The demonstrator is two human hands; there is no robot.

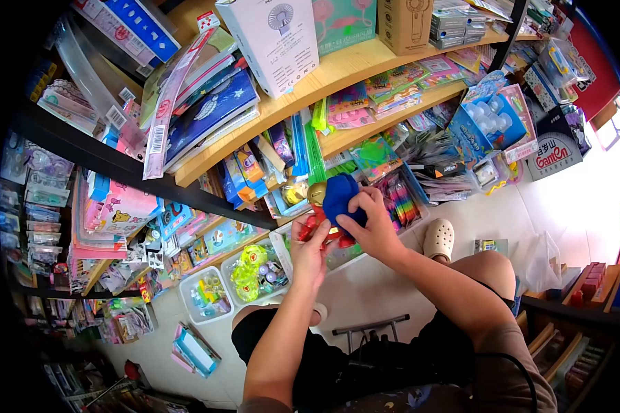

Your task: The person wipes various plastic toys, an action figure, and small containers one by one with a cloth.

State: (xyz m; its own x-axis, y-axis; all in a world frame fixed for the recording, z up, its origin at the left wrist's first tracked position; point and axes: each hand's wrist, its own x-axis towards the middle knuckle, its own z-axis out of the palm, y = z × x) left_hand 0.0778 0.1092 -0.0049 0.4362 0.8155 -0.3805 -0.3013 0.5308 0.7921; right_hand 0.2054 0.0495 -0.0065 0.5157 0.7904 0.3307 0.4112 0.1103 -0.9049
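Note:
A dark blue item (339, 197), soft-looking, is held up in front of the lower shelves, with a red item (308, 226) and a round gold piece (317, 193) against its left side. My right hand (372, 224) pinches the blue item from the right, thumb and fingers bent on its surface. On the left, my left hand (310, 244) has its fingers closed round the red item. What exactly the red and blue items are cannot be made out.
Wooden shelves (289, 110) with boxes and booklets arch across the front. Below them stand a bin of yellow-green items (251, 272) and a white bin (207, 294). A light blue box (196, 351) lies on the floor. Another shelf unit (565, 358) is at the right.

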